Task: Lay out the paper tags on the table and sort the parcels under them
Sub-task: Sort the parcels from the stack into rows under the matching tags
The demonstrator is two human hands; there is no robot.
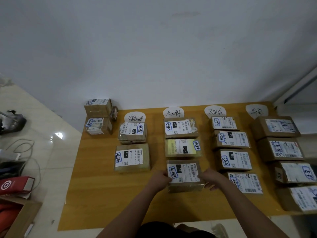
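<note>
Cardboard parcel [184,176]: nearest in its column
Left hand [160,179]: grips its left edge
Right hand [212,177]: grips its right edge

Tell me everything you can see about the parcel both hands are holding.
The parcel is a brown cardboard box, glossy with what looks like clear tape. Its white shipping label faces up, with a black block reading 150, barcodes, a QR code and a blue-outlined handwritten sticker at its left end. It appears to rest flat on the yellow-wood table, nearest in the second column. The left hand and right hand grip its two ends.
</note>
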